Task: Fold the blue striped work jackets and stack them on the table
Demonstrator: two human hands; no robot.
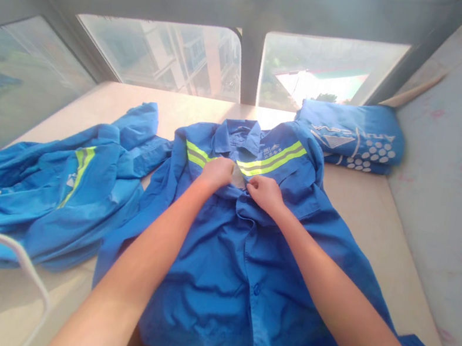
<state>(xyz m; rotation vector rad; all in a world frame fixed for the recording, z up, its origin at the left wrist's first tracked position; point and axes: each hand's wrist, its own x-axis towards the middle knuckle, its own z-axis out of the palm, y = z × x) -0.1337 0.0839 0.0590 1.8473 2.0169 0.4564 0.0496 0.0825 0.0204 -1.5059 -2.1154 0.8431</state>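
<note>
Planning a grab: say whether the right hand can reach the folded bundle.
Probably yes: only the jacket lies between the right hand and the bundle, though that hand must first release the jacket.

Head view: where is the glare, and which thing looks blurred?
In the head view, daylight bleaches part of the rightmost window; also in the head view, the white strip at lower left looks soft, the shirt clearer.

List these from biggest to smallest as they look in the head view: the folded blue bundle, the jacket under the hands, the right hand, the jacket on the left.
1. Jacket under the hands
2. Jacket on the left
3. Folded blue bundle
4. Right hand
</note>
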